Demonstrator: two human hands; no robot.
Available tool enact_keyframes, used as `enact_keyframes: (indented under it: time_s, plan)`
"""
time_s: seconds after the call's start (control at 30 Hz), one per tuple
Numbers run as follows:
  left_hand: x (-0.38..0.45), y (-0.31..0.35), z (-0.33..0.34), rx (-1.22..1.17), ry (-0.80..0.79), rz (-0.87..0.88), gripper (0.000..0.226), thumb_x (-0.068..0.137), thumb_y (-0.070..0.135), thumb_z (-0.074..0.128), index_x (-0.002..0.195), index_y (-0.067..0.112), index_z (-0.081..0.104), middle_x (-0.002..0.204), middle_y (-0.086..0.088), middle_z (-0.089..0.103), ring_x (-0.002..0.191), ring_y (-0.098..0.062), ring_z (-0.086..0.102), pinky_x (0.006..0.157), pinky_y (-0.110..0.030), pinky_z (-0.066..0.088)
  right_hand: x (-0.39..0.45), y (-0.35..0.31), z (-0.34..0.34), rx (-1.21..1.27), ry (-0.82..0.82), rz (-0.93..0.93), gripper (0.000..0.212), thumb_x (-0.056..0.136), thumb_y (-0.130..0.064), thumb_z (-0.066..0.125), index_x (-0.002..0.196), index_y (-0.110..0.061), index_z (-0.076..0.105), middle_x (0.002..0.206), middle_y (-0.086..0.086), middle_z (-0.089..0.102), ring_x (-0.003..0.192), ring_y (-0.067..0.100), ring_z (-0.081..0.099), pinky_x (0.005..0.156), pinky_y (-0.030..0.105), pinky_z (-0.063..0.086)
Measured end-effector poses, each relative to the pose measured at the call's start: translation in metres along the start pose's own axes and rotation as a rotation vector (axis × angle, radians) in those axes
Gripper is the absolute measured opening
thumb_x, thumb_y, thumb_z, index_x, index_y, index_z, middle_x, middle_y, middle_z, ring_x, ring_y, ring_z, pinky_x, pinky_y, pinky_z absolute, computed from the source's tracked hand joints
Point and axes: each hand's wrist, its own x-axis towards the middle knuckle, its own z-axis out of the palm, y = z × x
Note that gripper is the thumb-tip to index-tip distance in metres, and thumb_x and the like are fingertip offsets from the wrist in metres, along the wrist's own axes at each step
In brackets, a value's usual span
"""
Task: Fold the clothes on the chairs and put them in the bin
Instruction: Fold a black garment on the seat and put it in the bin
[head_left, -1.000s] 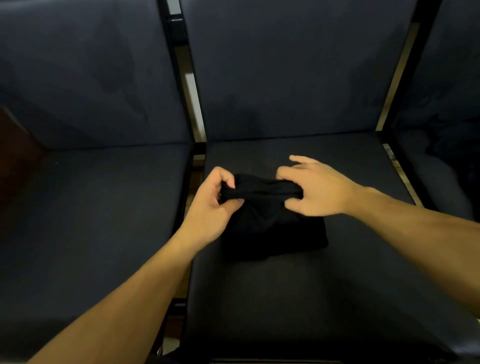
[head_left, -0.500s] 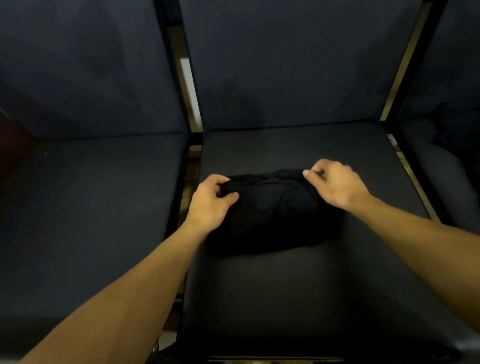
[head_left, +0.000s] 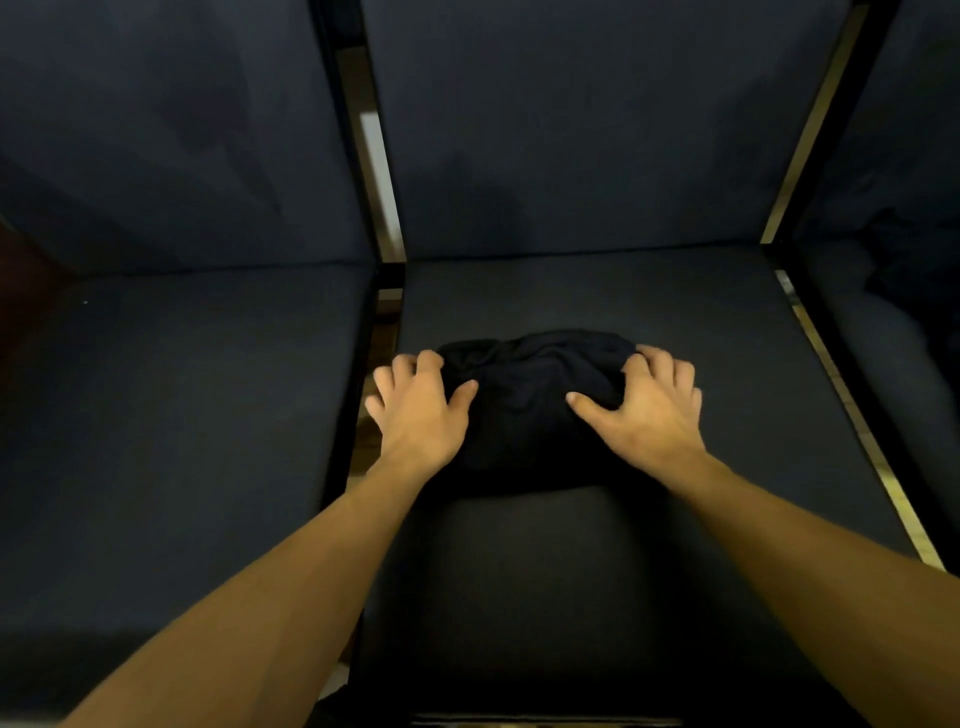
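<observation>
A black folded garment (head_left: 524, 400) lies in a compact bundle on the seat of the middle dark chair (head_left: 597, 571). My left hand (head_left: 418, 410) rests on the bundle's left end with fingers spread and the thumb on the cloth. My right hand (head_left: 644, 410) lies on its right end, fingers spread over the far edge and thumb pressed on top. Both palms cover the sides of the bundle. No bin is in view.
A second dark chair (head_left: 171, 415) stands to the left, across a narrow gap with black frame bars. On the chair at the far right (head_left: 893, 364) lies more dark cloth (head_left: 909, 260), hard to make out.
Both hands let go of their pinch on the garment's far edge and spread flat on its two ends. The bundle is wider and flatter than before.
</observation>
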Motion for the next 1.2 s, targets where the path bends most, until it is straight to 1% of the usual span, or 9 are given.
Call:
enact_keyframes:
  time_s: [0.1, 0.17, 0.33, 0.47, 0.57, 0.67, 0.8, 0.97, 1.2]
  plan:
    - [-0.001, 0.007, -0.004, -0.431, -0.029, 0.035, 0.032, 0.101, 0.026, 0.062, 0.124, 0.026, 0.041, 0.115, 0.006, 0.056, 0.118, -0.022, 0.056, 0.103, -0.043, 0.045, 0.003, -0.005, -0.004, 0.359, -0.023, 0.028, 0.04, 0.093, -0.044, 0.065, 0.119, -0.014, 0.056, 0.12, 0.004, 0.057, 0.116, 0.029, 0.051, 0.092, 0.037, 0.044]
    - [0.0, 0.007, -0.007, -0.668, -0.064, 0.066, 0.044, 0.101, 0.015, 0.06, 0.129, 0.043, 0.04, 0.128, 0.007, 0.058, 0.118, -0.015, 0.059, 0.103, -0.04, 0.051, 0.005, -0.01, -0.008, 0.636, -0.025, 0.101, 0.029, 0.096, -0.033, 0.064, 0.112, -0.019, 0.045, 0.097, -0.003, 0.06, 0.098, 0.024, 0.061, 0.079, 0.032, 0.046]
    - [-0.01, 0.018, -0.028, -0.942, -0.216, -0.003, 0.039, 0.104, 0.001, 0.048, 0.11, 0.033, 0.069, 0.12, -0.001, 0.068, 0.107, -0.02, 0.066, 0.081, -0.032, 0.058, 0.0, -0.005, -0.033, 0.918, -0.007, -0.067, 0.07, 0.097, -0.007, 0.062, 0.134, -0.056, 0.028, 0.132, -0.024, 0.048, 0.121, 0.003, 0.056, 0.103, 0.028, 0.047]
    - [-0.024, 0.025, -0.053, -1.09, -0.276, -0.092, 0.039, 0.105, 0.0, 0.044, 0.098, 0.02, 0.076, 0.104, 0.001, 0.076, 0.091, -0.018, 0.074, 0.07, -0.031, 0.06, -0.012, -0.003, -0.067, 0.884, -0.074, -0.143, 0.044, 0.101, 0.001, 0.052, 0.115, -0.037, 0.069, 0.125, -0.02, 0.063, 0.114, -0.004, 0.059, 0.099, 0.017, 0.05]
    - [-0.04, 0.032, -0.076, -1.168, -0.343, -0.098, 0.043, 0.105, 0.0, 0.043, 0.087, 0.017, 0.078, 0.104, -0.008, 0.075, 0.082, -0.019, 0.075, 0.063, -0.029, 0.059, -0.032, -0.005, -0.096, 0.885, -0.114, -0.143, 0.04, 0.102, 0.0, 0.049, 0.099, -0.031, 0.076, 0.117, -0.014, 0.069, 0.103, -0.004, 0.064, 0.086, 0.013, 0.052]
    - [-0.056, 0.037, -0.097, -1.142, -0.398, -0.075, 0.036, 0.105, 0.003, 0.047, 0.102, 0.017, 0.08, 0.109, -0.007, 0.077, 0.095, -0.02, 0.076, 0.074, -0.031, 0.061, -0.052, -0.009, -0.12, 0.88, -0.101, -0.182, 0.039, 0.101, 0.003, 0.045, 0.09, -0.026, 0.068, 0.104, -0.007, 0.067, 0.092, 0.01, 0.063, 0.078, 0.024, 0.053]
    - [-0.094, 0.044, -0.139, -1.135, -0.467, 0.042, 0.042, 0.098, 0.0, 0.059, 0.131, 0.023, 0.068, 0.122, -0.004, 0.074, 0.112, -0.021, 0.071, 0.096, -0.038, 0.057, -0.099, -0.021, -0.157, 0.812, -0.077, -0.242, 0.049, 0.098, 0.006, 0.041, 0.074, -0.023, 0.071, 0.09, -0.014, 0.071, 0.09, 0.009, 0.065, 0.073, 0.009, 0.047]
    - [-0.145, 0.044, -0.186, -1.066, -0.496, 0.153, 0.058, 0.089, -0.003, 0.067, 0.136, 0.031, 0.064, 0.123, 0.002, 0.073, 0.114, -0.02, 0.07, 0.101, -0.042, 0.055, -0.157, -0.03, -0.198, 0.836, -0.159, -0.254, 0.032, 0.096, -0.014, 0.066, 0.118, -0.036, 0.073, 0.126, -0.012, 0.068, 0.114, 0.005, 0.065, 0.101, 0.028, 0.052]
    - [-0.216, 0.026, -0.232, -0.963, -0.518, 0.263, 0.082, 0.082, -0.01, 0.072, 0.144, 0.039, 0.054, 0.141, 0.003, 0.059, 0.121, -0.016, 0.065, 0.096, -0.035, 0.057, -0.221, -0.043, -0.237, 0.556, -0.269, -0.458, 0.099, 0.078, -0.021, 0.086, 0.155, -0.044, 0.028, 0.157, -0.02, 0.033, 0.14, 0.003, 0.038, 0.113, 0.027, 0.037]
